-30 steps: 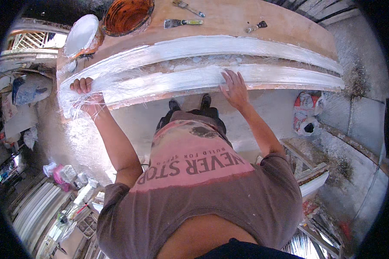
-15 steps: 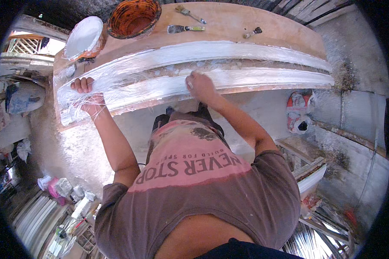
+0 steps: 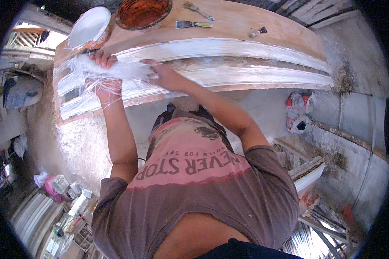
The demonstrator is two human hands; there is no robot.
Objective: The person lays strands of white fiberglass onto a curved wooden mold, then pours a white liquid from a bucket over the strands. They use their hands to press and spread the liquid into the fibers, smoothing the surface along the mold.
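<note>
A loose bundle of white fibres (image 3: pixel 132 71) hangs over the left part of the wooden board (image 3: pixel 285 32). My left hand (image 3: pixel 110 89) is closed around it, with strands spilling past the fingers and wrist. At the bundle's right end, my right hand (image 3: pixel 167 78) grips the fibres, its fingertips partly hidden among the strands. Beneath and beyond my hands, two long white curved strips, the far strip (image 3: pixel 212 48) and the near strip (image 3: pixel 237 77), run lengthwise along the board. Between them lies a darker, stained gap.
A white-coated basin (image 3: pixel 89 28) and an orange, dark-stained bucket (image 3: pixel 143 18) stand at the board's far left. A putty knife (image 3: pixel 193 24), a paintbrush (image 3: pixel 199 11) and a smaller brush (image 3: pixel 258 32) lie along the far side. Red-and-white bags (image 3: pixel 297 113) sit on the floor at right.
My right hand has moved left from the near strip to the fibre bundle. My left hand has shifted slightly right and away from me, and the fibres are lifted and gathered between both hands.
</note>
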